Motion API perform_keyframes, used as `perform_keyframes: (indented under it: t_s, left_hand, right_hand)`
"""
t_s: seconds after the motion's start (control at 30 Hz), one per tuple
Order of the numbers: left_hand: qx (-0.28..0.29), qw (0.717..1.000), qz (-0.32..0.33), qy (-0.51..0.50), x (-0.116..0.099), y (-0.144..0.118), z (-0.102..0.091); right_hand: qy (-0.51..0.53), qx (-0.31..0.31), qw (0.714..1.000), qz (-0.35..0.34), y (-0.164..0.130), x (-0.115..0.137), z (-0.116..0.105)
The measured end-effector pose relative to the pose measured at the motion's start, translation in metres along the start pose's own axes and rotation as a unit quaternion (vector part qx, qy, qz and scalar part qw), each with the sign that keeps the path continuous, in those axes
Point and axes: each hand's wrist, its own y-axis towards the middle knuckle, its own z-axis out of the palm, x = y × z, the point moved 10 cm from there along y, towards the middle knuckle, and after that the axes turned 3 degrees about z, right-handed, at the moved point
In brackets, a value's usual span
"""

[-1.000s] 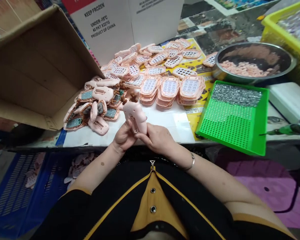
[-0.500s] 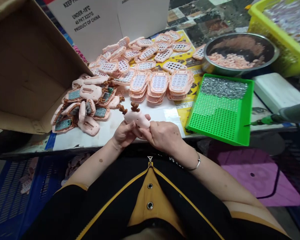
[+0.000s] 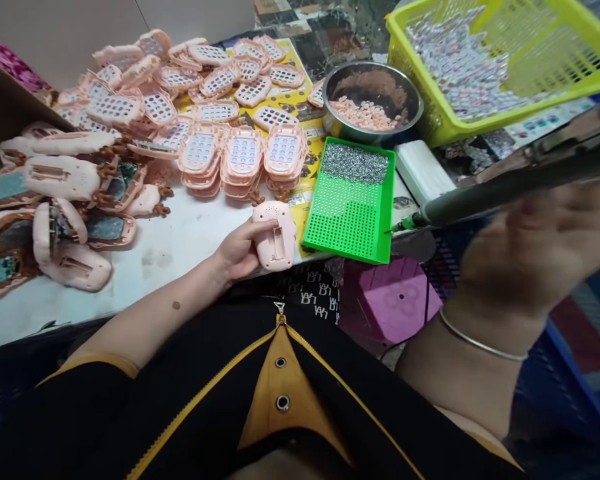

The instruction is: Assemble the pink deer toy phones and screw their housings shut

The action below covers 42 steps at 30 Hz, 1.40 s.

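My left hand (image 3: 236,250) grips a pink toy phone shell (image 3: 275,235) with its back side up, at the table's front edge beside the green tray (image 3: 347,227). My right hand (image 3: 540,250) is raised at the far right, blurred, with fingers spread just below a long grey power screwdriver (image 3: 510,185); whether it touches the tool I cannot tell. The screwdriver's green tip (image 3: 405,224) points left toward the tray.
Stacks of pink keypad shells (image 3: 243,157) and a pile of half-built shells (image 3: 55,207) cover the white table. The green tray holds several screws (image 3: 355,162). Behind it stand a steel bowl (image 3: 373,100) of pink parts, a yellow basket (image 3: 495,63) and a white block (image 3: 423,175).
My right hand let go of the pink shell and swung far right toward the screwdriver. My left hand keeps the shell, now back side up. The view turned right.
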Motion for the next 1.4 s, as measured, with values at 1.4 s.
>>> perform_keyframes:
  t_s: [1.4]
  left_hand:
    - [0.063,0.998,0.002,0.027,0.009,0.007,0.007]
  right_hand:
    - [0.316,-0.135,0.936,0.073,0.053,0.026,0.056]
